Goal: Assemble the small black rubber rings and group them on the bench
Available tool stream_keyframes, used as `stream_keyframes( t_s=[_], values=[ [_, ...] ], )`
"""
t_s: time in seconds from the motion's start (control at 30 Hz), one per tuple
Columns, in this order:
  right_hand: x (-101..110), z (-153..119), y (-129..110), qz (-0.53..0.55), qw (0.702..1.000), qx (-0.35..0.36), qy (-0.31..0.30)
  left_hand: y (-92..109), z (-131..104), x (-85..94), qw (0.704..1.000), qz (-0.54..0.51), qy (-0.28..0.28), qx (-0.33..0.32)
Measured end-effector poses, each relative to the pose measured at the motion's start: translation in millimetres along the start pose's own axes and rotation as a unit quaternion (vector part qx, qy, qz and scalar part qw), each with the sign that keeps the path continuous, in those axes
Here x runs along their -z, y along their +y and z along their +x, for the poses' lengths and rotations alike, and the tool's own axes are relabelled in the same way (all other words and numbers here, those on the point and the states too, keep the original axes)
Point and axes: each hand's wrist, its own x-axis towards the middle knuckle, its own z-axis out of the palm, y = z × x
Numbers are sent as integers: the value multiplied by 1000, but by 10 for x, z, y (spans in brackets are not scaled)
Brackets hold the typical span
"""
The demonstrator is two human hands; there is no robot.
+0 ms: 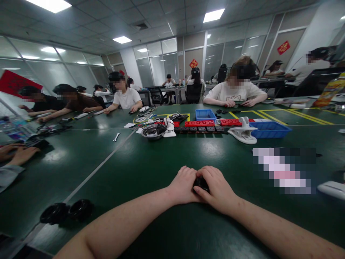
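A shiny black rounded object sits between my two hands, low over the green table in front of me; its exact kind is hidden by my fingers. My right hand curves over it from the right, thumb on the near side and fingers across the top. From the left, my left hand closes against it, its fingers curled and partly out of sight. Two black ring-shaped pieces lie side by side at the left, near my left forearm.
Across the green table run red power strips, blue trays, a white clamp and a metal bowl with cables. A small wrench lies left. Co-workers sit around; one's hands are at the left edge.
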Motion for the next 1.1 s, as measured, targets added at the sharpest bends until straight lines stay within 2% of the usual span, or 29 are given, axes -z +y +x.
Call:
stream_keyframes(
  t_s=[0.3, 0.43, 0.53, 0.67, 0.77, 0.9, 1.1],
  values=[
    [-14, 5, -11, -38, 998, -43, -17, -42, 17, -17, 1000, -14, -8, -16],
    [24, 17, -41, -41, 998, -37, -21, -72, 39, 14, 998, -36, -28, -48],
    [57, 3, -61, -2, 1000, 22, -18, -121, 60, 24, 994, -52, -40, -82],
    [65, -39, -57, 60, 986, 154, -25, -177, 81, 16, 992, -64, -49, -102],
    [65, -66, -46, 80, 977, 195, -12, -182, 83, 16, 990, -72, -51, -107],
    [88, -67, -52, 84, 981, 176, 14, -156, 62, 14, 991, -60, -48, -114],
    [39, -21, -32, 33, 998, 49, 34, -89, 24, -8, 999, -15, -14, -39]
  ],
)
